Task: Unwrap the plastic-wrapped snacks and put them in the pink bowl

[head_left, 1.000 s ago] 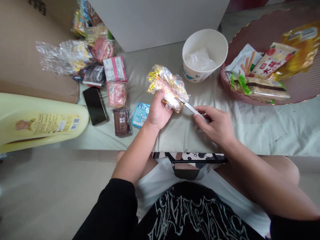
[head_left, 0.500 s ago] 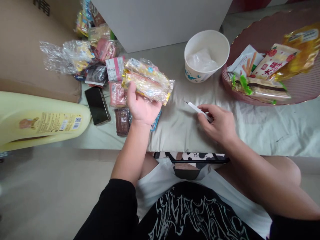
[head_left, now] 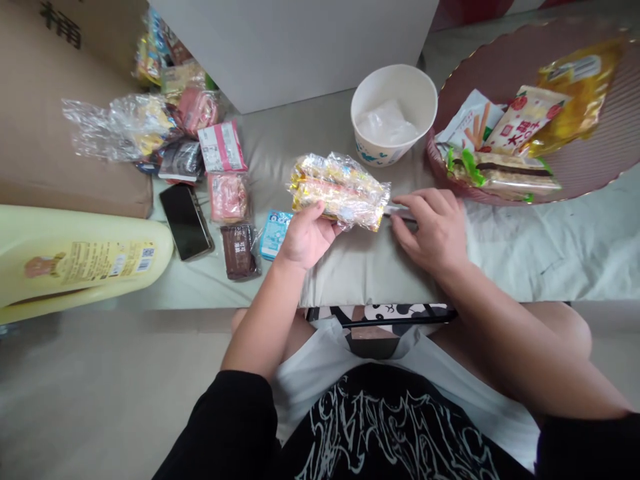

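Observation:
My left hand point(head_left: 313, 233) is closed around the near edge of a clear-wrapped bundle of yellow snack packs point(head_left: 340, 190), held above the cloth with the thumb on top. Just right of the bundle, my right hand point(head_left: 433, 230) rests low over the cloth. Between its thumb and fingers is a slim white pen-shaped tool point(head_left: 400, 212); its tip is hidden by the bundle. A blue packet point(head_left: 275, 233) lies beside my left wrist. Further left are a brown packet point(head_left: 240, 252), a pink packet point(head_left: 229, 197) and a white-and-pink packet point(head_left: 223, 148).
Behind my hands stands a white paper tub point(head_left: 367, 148) with crumpled clear plastic inside. A pink scalloped basket point(head_left: 595, 170) at right holds several snacks. To the left are a phone point(head_left: 186, 221), a pale yellow bottle point(head_left: 85, 260), a cardboard box point(head_left: 45, 133) and piled snack packs point(head_left: 183, 157).
My left hand has carried the wrapped bundle right and nearer to me, up to the white tool. This uncovered the blue packet. My right hand stays in nearly the same place.

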Available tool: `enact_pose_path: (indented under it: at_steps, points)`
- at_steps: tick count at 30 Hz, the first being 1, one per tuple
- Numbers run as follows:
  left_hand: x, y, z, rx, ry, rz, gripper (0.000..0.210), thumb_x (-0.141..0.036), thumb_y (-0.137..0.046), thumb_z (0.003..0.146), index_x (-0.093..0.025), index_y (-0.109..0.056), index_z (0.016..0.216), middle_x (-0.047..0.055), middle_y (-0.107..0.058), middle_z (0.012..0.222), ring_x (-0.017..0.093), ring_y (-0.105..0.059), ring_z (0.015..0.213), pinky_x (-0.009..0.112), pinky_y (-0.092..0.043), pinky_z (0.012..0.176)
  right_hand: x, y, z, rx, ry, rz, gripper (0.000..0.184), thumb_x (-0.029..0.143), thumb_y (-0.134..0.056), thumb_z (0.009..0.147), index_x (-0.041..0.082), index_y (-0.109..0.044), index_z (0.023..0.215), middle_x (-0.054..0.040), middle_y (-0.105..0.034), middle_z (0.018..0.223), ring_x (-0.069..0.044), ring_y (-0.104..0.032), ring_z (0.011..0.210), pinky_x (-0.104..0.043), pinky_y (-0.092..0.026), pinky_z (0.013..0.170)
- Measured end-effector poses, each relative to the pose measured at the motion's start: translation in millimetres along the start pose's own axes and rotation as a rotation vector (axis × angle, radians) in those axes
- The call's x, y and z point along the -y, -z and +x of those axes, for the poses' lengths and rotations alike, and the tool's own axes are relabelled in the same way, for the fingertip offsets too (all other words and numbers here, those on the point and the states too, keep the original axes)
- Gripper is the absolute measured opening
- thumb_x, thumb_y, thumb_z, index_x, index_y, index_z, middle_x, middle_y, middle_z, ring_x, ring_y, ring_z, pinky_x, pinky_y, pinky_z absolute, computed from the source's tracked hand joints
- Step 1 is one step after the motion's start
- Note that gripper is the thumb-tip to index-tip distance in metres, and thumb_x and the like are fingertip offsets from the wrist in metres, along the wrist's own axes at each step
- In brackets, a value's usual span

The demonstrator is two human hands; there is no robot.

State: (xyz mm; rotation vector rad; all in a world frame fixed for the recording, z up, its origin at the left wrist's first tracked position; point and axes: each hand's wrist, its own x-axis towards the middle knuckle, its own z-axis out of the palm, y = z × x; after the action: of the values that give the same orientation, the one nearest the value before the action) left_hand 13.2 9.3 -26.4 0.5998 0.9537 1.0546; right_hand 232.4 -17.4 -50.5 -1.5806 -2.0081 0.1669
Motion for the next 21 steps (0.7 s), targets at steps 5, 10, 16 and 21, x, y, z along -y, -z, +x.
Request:
enact_pose_path:
  at_steps: [5,10,16,21]
  points:
    - [14.8,-11.2,-4.6,0.042,0.024,-0.044,0.051,-0.044,-0.078,0.073,-0.028,-0.065,0.120,0.005,-0.077,0.109,0.026,-0.071,0.111,0.039,-0.058,0.092,12.0,-5.4,-4.8,-0.081,0.087,0.249,0.031,0.052,-0.060,0.091,0.024,-0.061,0.104,-0.0092,-0.066,0.093,-0.027,-0.060,0.089,-0.044,-0.049,0.081]
    - [29.4,-28.3,-9.4,0.082,0.072,-0.074,0.054,-0.040,-0.078,0.073,-0.026,-0.064,0.124,0.006,-0.076,0.112,0.027,-0.069,0.119,0.041,-0.056,0.100,15.2,-12.2,-2.8,-0.038,-0.010,0.211,0.021,0.043,-0.062,0.091,0.024,-0.063,0.100,-0.0081,-0.067,0.092,-0.026,-0.059,0.086,-0.043,-0.048,0.080]
    - [26.9,-26.2,-7.8,0.076,0.045,-0.073,0.061,-0.036,-0.082,0.072,-0.028,-0.062,0.129,0.005,-0.077,0.112,0.024,-0.070,0.116,0.039,-0.054,0.106,14.5,-7.1,2.9,0.013,-0.003,0.246,0.015,0.034,-0.058,0.096,0.024,-0.068,0.091,-0.0060,-0.071,0.084,-0.024,-0.062,0.080,-0.040,-0.048,0.076]
    - [25.4,-22.2,-3.5,0.036,0.013,-0.045,0.058,-0.038,-0.081,0.070,-0.027,-0.066,0.125,0.006,-0.077,0.113,0.027,-0.070,0.119,0.043,-0.056,0.104,15.6,-3.2,5.5,0.069,-0.014,0.339,0.022,0.034,-0.054,0.100,0.025,-0.074,0.096,-0.0077,-0.076,0.093,-0.025,-0.069,0.090,-0.042,-0.054,0.082]
